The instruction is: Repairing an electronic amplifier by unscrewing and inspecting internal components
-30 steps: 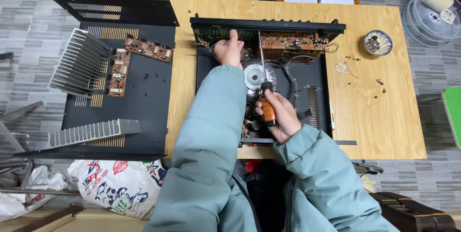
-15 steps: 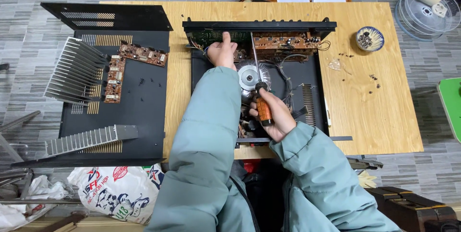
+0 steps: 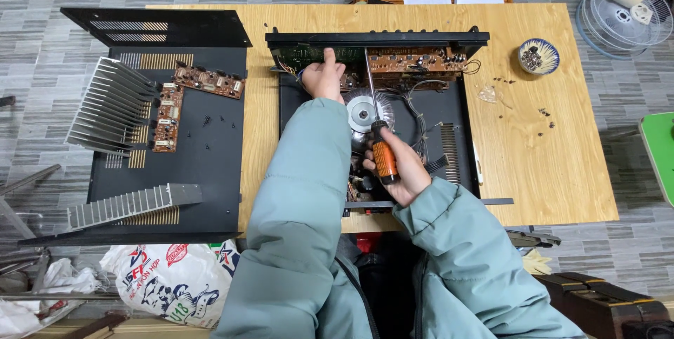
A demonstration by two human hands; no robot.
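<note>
Gripping one orange-handled screwdriver (image 3: 380, 144), the right hand (image 3: 394, 170) works; the left hand (image 3: 324, 79) presses flat inside one open chassis (image 3: 460, 125).

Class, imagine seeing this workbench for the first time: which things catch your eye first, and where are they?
At centre, the right hand grips an orange-handled screwdriver over an opened black electronics chassis, while the left hand rests inside near its back edge. On the left lie ribbed metal heat sinks and brown circuit boards on a black cover panel.

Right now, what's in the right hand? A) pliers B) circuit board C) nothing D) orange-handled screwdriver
D: the right hand grips the orange-handled screwdriver, its shaft reaching toward the back of the open black case; the left hand rests inside near the circuit board.
</note>
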